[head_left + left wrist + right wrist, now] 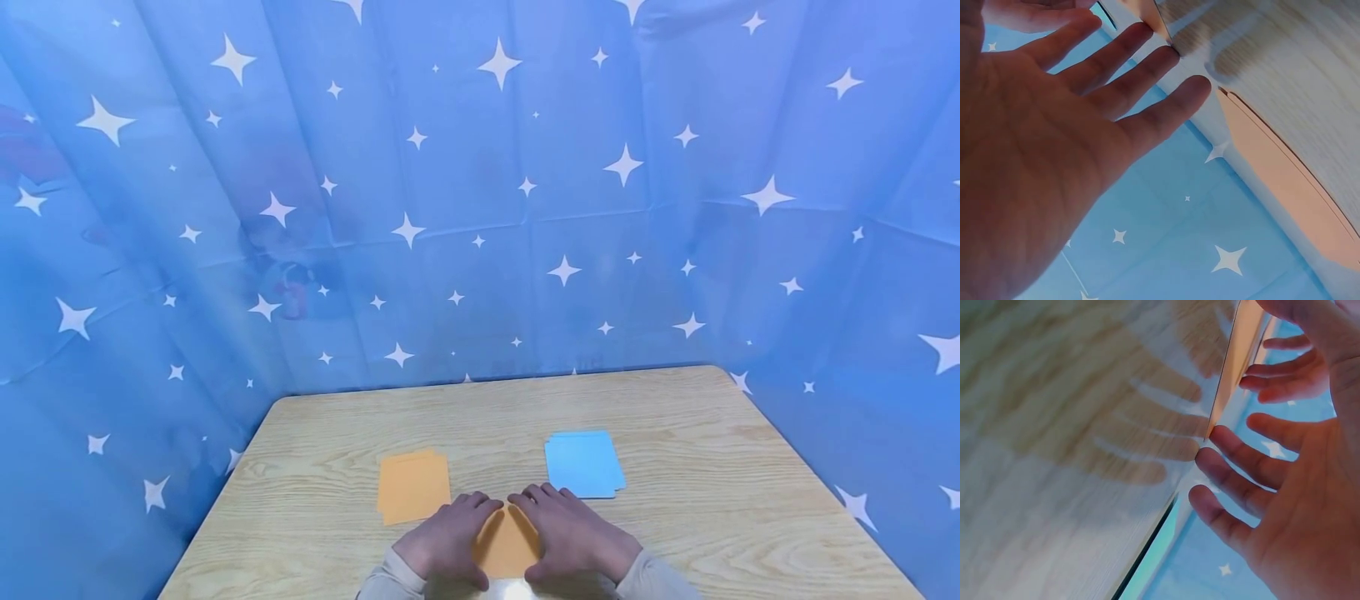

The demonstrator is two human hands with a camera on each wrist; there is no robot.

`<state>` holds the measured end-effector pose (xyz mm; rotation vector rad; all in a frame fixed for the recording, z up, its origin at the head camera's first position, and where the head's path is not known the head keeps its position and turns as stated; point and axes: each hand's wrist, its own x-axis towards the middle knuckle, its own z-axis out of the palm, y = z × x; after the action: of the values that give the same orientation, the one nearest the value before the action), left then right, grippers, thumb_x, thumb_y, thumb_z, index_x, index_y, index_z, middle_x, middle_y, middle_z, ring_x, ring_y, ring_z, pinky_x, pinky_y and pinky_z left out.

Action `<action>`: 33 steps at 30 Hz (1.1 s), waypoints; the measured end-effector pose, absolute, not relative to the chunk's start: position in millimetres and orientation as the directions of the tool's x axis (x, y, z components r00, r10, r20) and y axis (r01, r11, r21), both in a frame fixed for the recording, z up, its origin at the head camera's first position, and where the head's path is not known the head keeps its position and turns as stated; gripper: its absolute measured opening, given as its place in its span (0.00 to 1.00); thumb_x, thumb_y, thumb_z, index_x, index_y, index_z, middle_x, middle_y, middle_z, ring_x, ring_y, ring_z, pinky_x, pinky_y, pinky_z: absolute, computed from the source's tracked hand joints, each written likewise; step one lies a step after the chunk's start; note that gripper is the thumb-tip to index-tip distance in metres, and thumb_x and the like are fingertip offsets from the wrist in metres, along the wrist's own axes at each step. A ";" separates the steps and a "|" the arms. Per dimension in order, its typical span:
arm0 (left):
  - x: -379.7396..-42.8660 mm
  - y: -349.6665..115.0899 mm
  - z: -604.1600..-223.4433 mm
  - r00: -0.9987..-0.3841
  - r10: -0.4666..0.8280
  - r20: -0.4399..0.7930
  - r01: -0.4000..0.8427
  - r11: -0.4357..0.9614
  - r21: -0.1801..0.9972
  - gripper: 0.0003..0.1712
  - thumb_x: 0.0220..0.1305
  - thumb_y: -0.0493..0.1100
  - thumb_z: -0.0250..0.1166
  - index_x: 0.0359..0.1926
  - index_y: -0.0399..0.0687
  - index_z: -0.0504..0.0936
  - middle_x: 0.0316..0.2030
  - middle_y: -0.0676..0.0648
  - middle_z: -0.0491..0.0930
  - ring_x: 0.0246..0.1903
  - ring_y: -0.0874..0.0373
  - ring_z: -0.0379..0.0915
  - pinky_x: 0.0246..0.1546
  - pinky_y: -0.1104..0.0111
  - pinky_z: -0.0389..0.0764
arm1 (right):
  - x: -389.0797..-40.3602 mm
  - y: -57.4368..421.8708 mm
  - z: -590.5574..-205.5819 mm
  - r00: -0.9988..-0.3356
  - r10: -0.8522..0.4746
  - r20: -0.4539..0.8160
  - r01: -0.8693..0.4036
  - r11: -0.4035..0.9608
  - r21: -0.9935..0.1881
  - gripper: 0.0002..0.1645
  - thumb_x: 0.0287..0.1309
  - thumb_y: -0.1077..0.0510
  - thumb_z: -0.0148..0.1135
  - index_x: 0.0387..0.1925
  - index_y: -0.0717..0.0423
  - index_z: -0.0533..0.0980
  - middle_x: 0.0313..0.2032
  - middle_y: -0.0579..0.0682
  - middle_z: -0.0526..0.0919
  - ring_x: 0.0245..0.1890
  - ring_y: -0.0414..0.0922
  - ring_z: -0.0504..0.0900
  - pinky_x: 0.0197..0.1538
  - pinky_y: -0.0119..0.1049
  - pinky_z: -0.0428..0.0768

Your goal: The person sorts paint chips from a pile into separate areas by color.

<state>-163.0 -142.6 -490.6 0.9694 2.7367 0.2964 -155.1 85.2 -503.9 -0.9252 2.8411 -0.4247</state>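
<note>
Between my two hands lies an orange square of paper point(508, 552), flat on the table, its sides partly covered by the hands. My left hand point(453, 537) is along its left side, fingers slightly bent and spread. Opposite it, my right hand point(576, 535) stays at the right side with loosely bent fingers. The left wrist view shows the left palm point(1066, 137) bare, fingertips close to the orange paper point(1152, 17). In the right wrist view, fingertips of the right hand point(1297, 494) are at the orange paper's edge point(1232, 362); touching or not, I cannot tell.
A slightly uneven orange paper stack point(414, 487) sits just beyond the left hand. Beyond the right hand is a blue paper stack point(583, 464). The wood-grain table point(712, 467) meets a blue star-patterned curtain point(480, 200) at the back and sides.
</note>
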 end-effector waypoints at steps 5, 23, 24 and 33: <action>-165.1 -143.0 -491.3 -0.744 0.656 -0.129 0.611 0.746 0.265 0.55 0.35 0.53 0.86 0.68 0.50 0.73 0.60 0.53 0.76 0.59 0.57 0.72 0.57 0.63 0.79 | -157.4 84.0 -503.8 -0.792 -0.610 -0.029 -0.573 0.758 -0.311 0.56 0.38 0.34 0.79 0.68 0.53 0.71 0.52 0.42 0.77 0.49 0.40 0.72 0.52 0.48 0.79; -169.4 -142.1 -490.5 -0.712 0.684 -0.161 0.623 0.720 0.306 0.56 0.37 0.51 0.85 0.71 0.59 0.70 0.54 0.56 0.73 0.49 0.65 0.65 0.44 0.70 0.75 | -171.7 70.9 -496.9 -0.776 -0.609 -0.167 -0.548 0.781 -0.300 0.59 0.25 0.35 0.83 0.64 0.48 0.71 0.43 0.40 0.72 0.44 0.39 0.68 0.51 0.40 0.76; -169.7 -142.2 -490.8 -0.711 0.685 -0.159 0.625 0.719 0.305 0.56 0.37 0.51 0.85 0.71 0.59 0.70 0.54 0.56 0.73 0.50 0.65 0.65 0.45 0.70 0.76 | -171.9 70.5 -496.8 -0.779 -0.604 -0.168 -0.545 0.785 -0.296 0.59 0.25 0.35 0.83 0.64 0.48 0.72 0.43 0.40 0.72 0.44 0.39 0.68 0.51 0.39 0.76; -170.6 -142.5 -492.3 -0.697 0.699 -0.162 0.636 0.706 0.311 0.57 0.38 0.50 0.85 0.72 0.59 0.69 0.55 0.56 0.72 0.50 0.66 0.65 0.44 0.69 0.75 | -173.4 68.8 -492.6 -0.796 -0.565 -0.218 -0.492 0.813 -0.310 0.58 0.22 0.34 0.84 0.61 0.47 0.72 0.42 0.41 0.73 0.43 0.39 0.69 0.51 0.39 0.77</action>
<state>-170.6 -142.5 -492.3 1.0581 2.6473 0.3361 -173.4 68.8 -492.6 -0.8066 2.6982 -0.3433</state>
